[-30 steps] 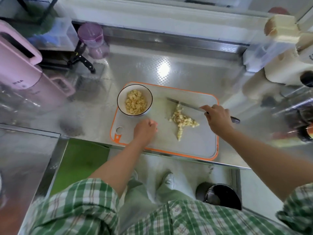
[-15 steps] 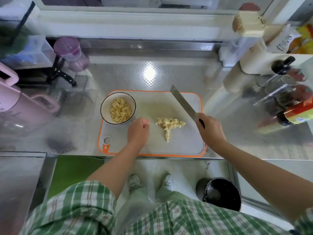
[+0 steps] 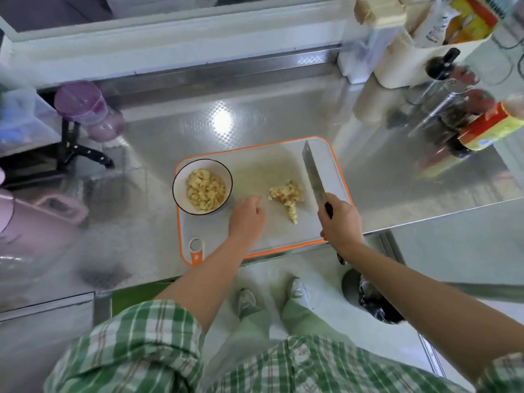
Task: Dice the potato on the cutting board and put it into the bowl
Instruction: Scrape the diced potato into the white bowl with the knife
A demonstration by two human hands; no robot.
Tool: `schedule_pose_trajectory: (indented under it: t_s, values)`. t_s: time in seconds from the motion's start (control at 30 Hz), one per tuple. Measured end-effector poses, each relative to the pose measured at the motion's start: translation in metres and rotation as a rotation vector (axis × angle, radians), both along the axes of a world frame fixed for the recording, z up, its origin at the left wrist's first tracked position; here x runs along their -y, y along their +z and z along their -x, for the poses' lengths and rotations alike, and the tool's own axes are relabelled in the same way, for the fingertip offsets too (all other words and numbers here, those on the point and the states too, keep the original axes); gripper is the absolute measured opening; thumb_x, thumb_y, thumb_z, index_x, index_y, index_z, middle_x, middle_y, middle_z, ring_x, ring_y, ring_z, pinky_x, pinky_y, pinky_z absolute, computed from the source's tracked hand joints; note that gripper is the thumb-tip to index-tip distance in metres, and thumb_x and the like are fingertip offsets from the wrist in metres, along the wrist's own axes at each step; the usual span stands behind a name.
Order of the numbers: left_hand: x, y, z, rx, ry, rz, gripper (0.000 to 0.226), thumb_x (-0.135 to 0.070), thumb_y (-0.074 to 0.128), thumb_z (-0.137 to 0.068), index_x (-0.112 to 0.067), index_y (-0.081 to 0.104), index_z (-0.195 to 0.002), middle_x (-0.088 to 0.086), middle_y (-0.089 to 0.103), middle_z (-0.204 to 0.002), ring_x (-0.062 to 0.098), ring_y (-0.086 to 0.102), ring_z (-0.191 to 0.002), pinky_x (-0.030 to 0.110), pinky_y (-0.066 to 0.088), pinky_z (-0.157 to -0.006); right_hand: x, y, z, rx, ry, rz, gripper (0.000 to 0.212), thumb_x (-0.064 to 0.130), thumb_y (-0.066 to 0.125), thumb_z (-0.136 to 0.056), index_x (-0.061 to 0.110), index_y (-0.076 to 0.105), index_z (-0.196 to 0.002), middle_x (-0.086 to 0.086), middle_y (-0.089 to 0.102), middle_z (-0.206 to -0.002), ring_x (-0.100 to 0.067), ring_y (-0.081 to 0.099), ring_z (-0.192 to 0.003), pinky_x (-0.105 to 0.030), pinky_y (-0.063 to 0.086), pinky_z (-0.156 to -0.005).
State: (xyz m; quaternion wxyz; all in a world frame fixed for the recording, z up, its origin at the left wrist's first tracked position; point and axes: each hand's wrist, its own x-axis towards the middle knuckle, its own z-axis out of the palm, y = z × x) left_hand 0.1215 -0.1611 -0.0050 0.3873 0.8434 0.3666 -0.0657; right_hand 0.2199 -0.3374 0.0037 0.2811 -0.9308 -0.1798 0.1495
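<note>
On the steel bench (image 3: pixel 255 114) lay a grey cutting board (image 3: pixel 283 236) with an orange rim, its hanging hole at the near left corner. At the board's far left corner stood a white bowl (image 3: pixel 180 191) with a dark rim, and it held a heap of diced potato (image 3: pixel 205 191). A smaller pile of potato cubes (image 3: pixel 285 194) lay on the bare board to the right of the bowl, well apart from it, with a short row of cubes trailing toward the near edge.

The left hand (image 3: pixel 246 217) rested on the board between the bowl and the pile, back upward, its fingers bent under and reaching toward the cubes without plainly touching them. Whether it pinched anything could not be told. The right hand (image 3: pixel 340 219) gripped the black handle of a broad knife (image 3: pixel 313 174), with the fingers wrapped round it. The blade pointed away from the person and stood just beside the pile, on its right, over the right part of the board. Whether its edge met the board could not be told.

Farther left on the bench were a purple lidded jar (image 3: pixel 82 103), a black-handled knife (image 3: pixel 85 154) and a pink jug (image 3: pixel 37 222). Blurred bottles (image 3: pixel 453 109) crowded the far right corner. Below the bench edge showed a green checked shirt (image 3: pixel 136 350), pale shoes (image 3: pixel 246 302) on the floor and a round bin (image 3: pixel 374 302) with a dark liner.
</note>
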Motion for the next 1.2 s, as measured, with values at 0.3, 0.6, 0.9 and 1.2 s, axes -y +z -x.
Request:
schedule_pose_trajectory:
  t_s: [0.3, 0.6, 0.9, 1.2]
  values:
    - [0.000, 0.004, 0.006, 0.011, -0.064, 0.005, 0.043, -0.011, 0.038, -0.098, -0.012, 0.046, -0.140, 0.008, 0.049, -0.141, 0.024, 0.044, -0.130, 0.034, 0.036, -0.104, 0.005, -0.004, 0.003, 0.013, 0.050, 0.011, 0.006, 0.015, 0.044, -0.092, 0.017, 0.048, -0.088, -0.014, 0.056, -0.066, -0.038, 0.062, -0.063, -0.046, 0.052, -0.063]
    - [0.002, 0.009, 0.004, -0.022, 0.046, -0.046, 0.033, -0.003, 0.032, -0.096, -0.002, 0.045, -0.127, 0.020, 0.052, -0.125, 0.035, 0.048, -0.118, 0.035, 0.037, -0.085, 0.029, 0.042, -0.067, 0.049, 0.395, 0.341, 0.021, 0.031, 0.047, -0.093, 0.023, 0.046, -0.074, 0.003, 0.052, -0.066, -0.027, 0.051, -0.072, -0.033, 0.042, -0.062]
    - [0.003, 0.010, 0.003, -0.026, 0.150, 0.022, 0.044, -0.002, 0.033, -0.097, -0.009, 0.048, -0.138, 0.011, 0.050, -0.140, 0.027, 0.044, -0.129, 0.034, 0.036, -0.103, 0.022, 0.026, -0.088, 0.085, 0.745, 0.489, 0.030, 0.042, 0.046, -0.095, 0.021, 0.045, -0.074, 0.001, 0.057, -0.074, -0.027, 0.054, -0.074, -0.032, 0.040, -0.060]
    - [0.010, 0.011, -0.005, -0.045, 0.218, 0.030, 0.042, -0.008, 0.033, -0.099, -0.008, 0.048, -0.138, 0.012, 0.049, -0.142, 0.027, 0.044, -0.131, 0.034, 0.036, -0.105, 0.009, 0.016, -0.103, 0.190, 0.741, 0.334, 0.020, 0.026, 0.047, -0.093, 0.020, 0.040, -0.075, 0.001, 0.050, -0.076, -0.029, 0.054, -0.074, -0.032, 0.032, -0.055]
